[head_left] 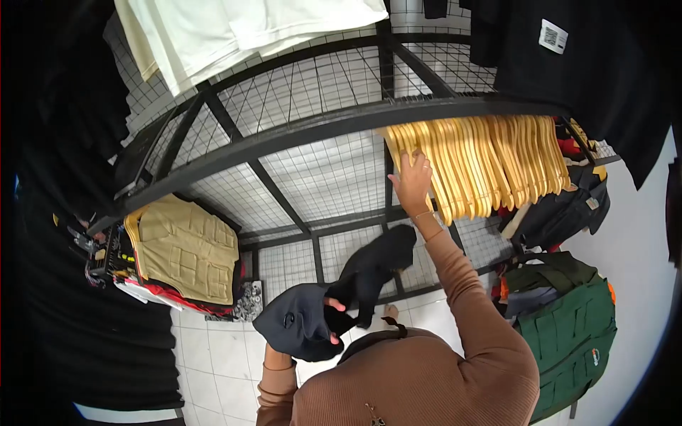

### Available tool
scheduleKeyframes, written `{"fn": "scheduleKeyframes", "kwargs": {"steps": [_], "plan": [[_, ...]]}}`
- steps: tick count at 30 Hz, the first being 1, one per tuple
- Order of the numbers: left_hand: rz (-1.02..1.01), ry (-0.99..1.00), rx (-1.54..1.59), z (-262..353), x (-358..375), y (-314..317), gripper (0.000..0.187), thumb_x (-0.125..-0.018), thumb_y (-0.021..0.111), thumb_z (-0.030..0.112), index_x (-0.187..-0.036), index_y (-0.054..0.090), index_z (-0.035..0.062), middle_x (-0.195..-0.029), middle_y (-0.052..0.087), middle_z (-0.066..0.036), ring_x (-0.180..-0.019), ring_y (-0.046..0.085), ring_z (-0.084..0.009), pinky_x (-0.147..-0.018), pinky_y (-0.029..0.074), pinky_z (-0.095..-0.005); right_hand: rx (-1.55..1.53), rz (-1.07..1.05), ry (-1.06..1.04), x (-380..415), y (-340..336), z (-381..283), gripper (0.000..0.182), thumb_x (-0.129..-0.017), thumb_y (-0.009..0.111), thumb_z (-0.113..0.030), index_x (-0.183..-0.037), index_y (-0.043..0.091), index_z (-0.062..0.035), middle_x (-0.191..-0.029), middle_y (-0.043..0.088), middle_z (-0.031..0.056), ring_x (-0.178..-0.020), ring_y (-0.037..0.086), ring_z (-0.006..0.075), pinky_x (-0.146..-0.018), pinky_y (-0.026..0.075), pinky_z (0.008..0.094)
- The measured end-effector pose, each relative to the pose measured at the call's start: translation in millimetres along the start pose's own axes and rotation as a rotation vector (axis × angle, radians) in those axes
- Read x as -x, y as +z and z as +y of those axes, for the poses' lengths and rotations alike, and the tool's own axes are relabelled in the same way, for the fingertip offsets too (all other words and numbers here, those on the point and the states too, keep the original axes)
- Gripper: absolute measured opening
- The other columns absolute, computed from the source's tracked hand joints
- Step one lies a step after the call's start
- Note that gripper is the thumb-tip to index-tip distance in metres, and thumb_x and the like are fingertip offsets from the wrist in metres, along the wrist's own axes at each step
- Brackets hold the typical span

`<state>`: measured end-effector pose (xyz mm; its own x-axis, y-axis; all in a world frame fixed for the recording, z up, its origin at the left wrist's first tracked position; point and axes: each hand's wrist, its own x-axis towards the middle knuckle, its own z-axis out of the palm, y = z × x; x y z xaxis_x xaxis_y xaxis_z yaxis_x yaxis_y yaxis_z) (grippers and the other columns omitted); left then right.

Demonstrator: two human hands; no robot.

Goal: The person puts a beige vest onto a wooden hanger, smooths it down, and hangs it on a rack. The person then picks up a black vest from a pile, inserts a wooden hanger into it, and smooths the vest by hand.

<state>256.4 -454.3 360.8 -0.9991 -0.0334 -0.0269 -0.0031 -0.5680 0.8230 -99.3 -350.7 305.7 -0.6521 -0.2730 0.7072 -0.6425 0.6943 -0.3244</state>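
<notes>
My left hand (334, 304) is closed around a bunched black garment (295, 323) close to my body. Only some fingertips show; the cloth covers the rest. A long part of the same dark cloth (376, 266) hangs out beyond the hand. My right arm is stretched forward to a packed row of wooden hangers (490, 167) on the rack. At the row's left end, my right hand (412, 183) touches the hangers with its fingers apart, and a ring shows on one finger. No hanger is visibly lifted out of the row.
A black metal rack bar (284, 145) with wire mesh crosses in front of me. Beige vests (188, 248) hang at left, a green garment (568, 334) at lower right. White clothing (249, 32) and black clothing (582, 78) hang above. White floor tiles (220, 362) lie below.
</notes>
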Motion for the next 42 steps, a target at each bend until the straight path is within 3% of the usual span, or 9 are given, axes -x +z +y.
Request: {"fn": "scheduleKeyframes", "kwargs": {"steps": [3, 7, 10, 15, 20, 22, 24, 34, 42], "plan": [[0.129, 0.018, -0.332, 15, -12, -9, 0.039, -0.092, 0.043, 0.02, -0.116, 0.036, -0.011, -0.103, 0.054, -0.029, -0.063, 0.064, -0.0355, -0.061, 0.056, -0.0429, -0.006, 0.044, -0.031, -13, 20, 5, 0.043, -0.065, 0.073, -0.01, -0.102, 0.05, -0.0059, -0.107, 0.046, 0.0182, -0.096, 0.047, 0.0385, -0.077, 0.042, 0.0444], [-0.104, 0.317, -0.823, 25, -28, -31, 0.047, -0.089, 0.052, 0.02, -0.117, 0.038, -0.0144, -0.105, 0.053, -0.032, -0.068, 0.064, -0.0398, -0.065, 0.056, -0.0475, -0.025, 0.056, -0.053, -19, 28, 16, 0.036, -0.068, 0.067, -0.002, -0.101, 0.051, -0.0047, -0.105, 0.048, 0.0195, -0.093, 0.05, 0.0388, -0.072, 0.045, 0.0435], [-0.006, 0.009, 0.461, 30, -26, -48, 0.043, -0.089, 0.053, 0.02, -0.114, 0.041, -0.0123, -0.101, 0.055, -0.029, -0.072, 0.064, -0.0396, -0.069, 0.056, -0.0484, -0.026, -0.031, -0.009, -16, 17, 17, 0.033, -0.071, 0.063, 0.001, -0.102, 0.051, -0.0029, -0.1, 0.053, 0.0213, -0.088, 0.055, 0.0389, -0.068, 0.047, 0.0429], [-0.14, -0.086, 0.513, 43, -42, -91, 0.04, -0.088, 0.055, 0.02, -0.113, 0.044, -0.0094, -0.102, 0.057, -0.023, -0.077, 0.064, -0.0381, -0.074, 0.055, -0.0447, -0.236, -0.171, 0.163, -19, -25, 11, 0.024, -0.075, 0.061, 0.0, -0.096, 0.051, 0.001, -0.083, 0.059, 0.023, -0.076, 0.059, 0.0399, -0.062, 0.048, 0.0418], [0.024, -0.16, 0.135, 60, -52, -127, 0.04, -0.09, 0.051, 0.022, -0.117, 0.044, -0.0065, -0.107, 0.057, -0.021, -0.086, 0.064, -0.0353, -0.078, 0.053, -0.0406, -0.313, -0.075, 0.225, 12, -56, 20, 0.022, -0.074, 0.063, -0.004, -0.093, 0.053, 0.0018, -0.08, 0.06, 0.0242, -0.071, 0.059, 0.0421, -0.061, 0.047, 0.0418], [0.055, -0.115, -0.025, 71, -60, -132, 0.037, -0.094, 0.044, 0.024, -0.118, 0.045, -0.0045, -0.108, 0.055, -0.022, -0.088, 0.062, -0.0348, -0.078, 0.053, -0.0417, -0.285, -0.157, 0.262, 53, -64, 40, 0.029, -0.078, 0.063, -0.001, -0.105, 0.053, 0.0022, -0.088, 0.064, 0.0126, -0.072, 0.061, 0.018, -0.061, 0.048, 0.0299], [0.029, -0.071, -0.151, 74, -70, -153, 0.036, -0.094, 0.046, 0.022, -0.119, 0.045, -0.0044, -0.11, 0.055, -0.02, -0.091, 0.061, -0.0326, -0.081, 0.051, -0.04, -0.53, -0.234, 0.526, 93, -95, 31, 0.027, -0.08, 0.063, -0.002, -0.105, 0.054, 0.0024, -0.089, 0.061, 0.0062, -0.073, 0.055, 0.0107, -0.062, 0.046, 0.0257], [-0.065, 0.55, -0.796, 73, -80, -195, 0.04, -0.082, 0.064, 0.006, -0.118, 0.051, -0.0037, -0.115, 0.058, -0.012, -0.104, 0.057, -0.0215, -0.09, 0.045, -0.033, -0.569, -0.128, 0.599, 189, -242, -105, 0.025, -0.077, 0.07, -0.011, -0.094, 0.059, 0.0027, -0.086, 0.062, 0.0061, -0.077, 0.06, 0.0129, -0.067, 0.047, 0.0247], [-0.194, 0.595, -1.469, 106, -75, -179, 0.034, -0.071, 0.066, 0.009, -0.105, 0.061, 0.0026, -0.101, 0.063, -0.014, -0.091, 0.06, -0.0281, -0.08, 0.048, -0.0333, -0.739, -0.347, 0.448, 167, -126, -174, 0.027, -0.083, 0.065, -0.014, -0.106, 0.057, -0.001, -0.093, 0.064, 0.0154, -0.078, 0.064, 0.0226, -0.072, 0.05, 0.0293]]}}
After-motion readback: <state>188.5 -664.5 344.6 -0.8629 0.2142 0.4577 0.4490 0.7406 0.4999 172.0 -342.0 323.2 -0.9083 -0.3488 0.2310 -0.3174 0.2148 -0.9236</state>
